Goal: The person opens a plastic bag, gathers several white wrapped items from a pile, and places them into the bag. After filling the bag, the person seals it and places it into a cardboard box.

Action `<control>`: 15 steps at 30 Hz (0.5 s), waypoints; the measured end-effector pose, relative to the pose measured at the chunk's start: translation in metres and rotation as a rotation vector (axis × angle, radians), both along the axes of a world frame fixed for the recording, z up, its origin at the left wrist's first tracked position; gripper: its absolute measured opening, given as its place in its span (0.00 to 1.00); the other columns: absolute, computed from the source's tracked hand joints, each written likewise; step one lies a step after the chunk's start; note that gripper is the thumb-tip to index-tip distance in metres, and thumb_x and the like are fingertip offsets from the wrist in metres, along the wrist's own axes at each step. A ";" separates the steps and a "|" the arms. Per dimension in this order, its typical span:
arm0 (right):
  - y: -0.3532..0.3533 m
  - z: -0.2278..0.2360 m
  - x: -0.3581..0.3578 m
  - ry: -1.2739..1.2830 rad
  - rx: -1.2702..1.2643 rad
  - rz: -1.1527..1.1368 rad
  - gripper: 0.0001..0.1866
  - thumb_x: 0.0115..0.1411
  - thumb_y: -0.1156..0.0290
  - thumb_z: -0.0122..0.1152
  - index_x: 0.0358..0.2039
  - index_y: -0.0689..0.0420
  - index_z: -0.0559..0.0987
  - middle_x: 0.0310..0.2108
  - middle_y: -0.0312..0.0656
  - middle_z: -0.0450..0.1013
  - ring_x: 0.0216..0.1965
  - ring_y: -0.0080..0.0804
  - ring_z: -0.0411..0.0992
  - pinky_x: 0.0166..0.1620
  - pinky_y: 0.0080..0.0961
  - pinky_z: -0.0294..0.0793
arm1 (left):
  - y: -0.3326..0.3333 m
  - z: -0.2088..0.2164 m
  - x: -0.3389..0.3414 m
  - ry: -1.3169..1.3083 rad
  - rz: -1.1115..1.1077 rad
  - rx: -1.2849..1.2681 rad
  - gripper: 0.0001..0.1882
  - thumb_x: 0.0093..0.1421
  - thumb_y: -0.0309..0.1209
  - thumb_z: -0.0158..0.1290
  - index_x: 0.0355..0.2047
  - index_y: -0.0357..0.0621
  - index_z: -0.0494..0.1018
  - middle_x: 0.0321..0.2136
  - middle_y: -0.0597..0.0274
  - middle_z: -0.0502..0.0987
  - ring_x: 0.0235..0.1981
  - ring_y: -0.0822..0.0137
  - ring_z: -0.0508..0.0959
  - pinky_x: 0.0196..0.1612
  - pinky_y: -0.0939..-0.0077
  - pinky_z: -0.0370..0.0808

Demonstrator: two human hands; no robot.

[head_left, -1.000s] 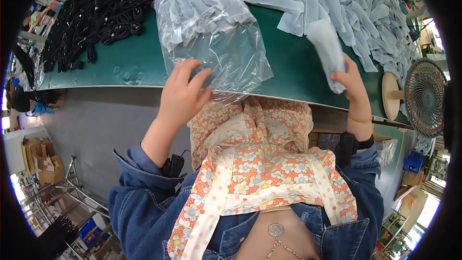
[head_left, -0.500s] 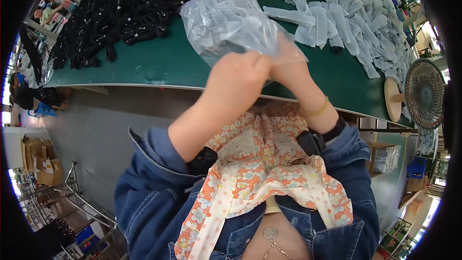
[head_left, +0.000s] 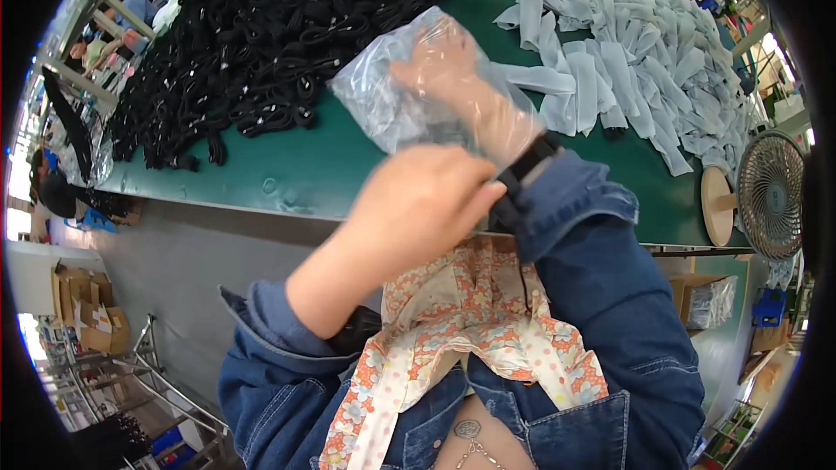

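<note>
A clear plastic bag with pale grey-white pieces inside lies over the near part of the green table. My right hand is inside it up to the wrist, seen through the film, with its thumb apart from the stretched fingers. At the bag's mouth, near my right wrist, my left hand is closed on the film; it is slightly blurred. Folded pale grey strips, likely fabric, form a pile to the right of the bag. Left of it spreads a heap of black looped cords with small light bits.
The green table has its near edge just in front of me. A round fan and a wooden disc stand at the right. Cardboard boxes and a metal rack are at the lower left.
My right hand has gone from the bag's mouth deep into the bag, away from me. The left hand has come nearer and stays on the mouth. The view has shifted slightly.
</note>
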State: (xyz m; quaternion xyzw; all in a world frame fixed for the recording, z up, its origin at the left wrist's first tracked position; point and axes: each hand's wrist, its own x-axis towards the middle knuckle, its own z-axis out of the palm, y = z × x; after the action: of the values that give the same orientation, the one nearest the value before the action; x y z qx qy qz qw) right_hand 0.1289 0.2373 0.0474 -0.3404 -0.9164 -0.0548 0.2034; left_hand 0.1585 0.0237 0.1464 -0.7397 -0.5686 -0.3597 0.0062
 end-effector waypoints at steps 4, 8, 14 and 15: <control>-0.039 -0.017 0.097 0.320 -0.105 0.593 0.31 0.49 0.60 0.59 0.54 0.58 0.69 0.59 0.58 0.57 0.61 0.58 0.54 0.59 0.48 0.58 | 0.081 0.017 -0.059 -0.082 0.118 0.235 0.18 0.58 0.39 0.51 0.44 0.41 0.73 0.41 0.51 0.75 0.40 0.50 0.75 0.43 0.64 0.72; -0.084 0.014 0.179 0.245 -0.390 0.932 0.20 0.47 0.69 0.61 0.44 0.57 0.77 0.58 0.55 0.61 0.61 0.54 0.57 0.59 0.42 0.59 | 0.150 -0.042 -0.085 0.163 0.393 -0.108 0.27 0.55 0.54 0.49 0.53 0.58 0.70 0.57 0.57 0.64 0.57 0.47 0.62 0.57 0.49 0.59; 0.039 0.083 0.191 0.201 -1.099 0.379 0.15 0.56 0.62 0.56 0.41 0.55 0.79 0.47 0.48 0.72 0.51 0.40 0.68 0.52 0.32 0.66 | 0.147 -0.054 -0.093 0.365 0.423 -0.571 0.31 0.50 0.60 0.49 0.55 0.72 0.67 0.65 0.66 0.53 0.65 0.44 0.50 0.59 0.30 0.46; 0.062 0.073 0.178 0.216 -0.764 0.169 0.16 0.58 0.60 0.54 0.43 0.54 0.79 0.48 0.47 0.71 0.50 0.41 0.68 0.52 0.35 0.66 | 0.145 -0.053 -0.092 0.395 0.374 -0.554 0.30 0.51 0.60 0.50 0.55 0.72 0.67 0.64 0.67 0.54 0.65 0.44 0.50 0.60 0.31 0.46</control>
State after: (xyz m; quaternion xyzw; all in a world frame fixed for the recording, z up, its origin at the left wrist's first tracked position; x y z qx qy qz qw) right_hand 0.3070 0.2990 0.1204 -0.3187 -0.8689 0.3428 0.1613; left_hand 0.0666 0.1686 0.0938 -0.6518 -0.7573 -0.0357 -0.0191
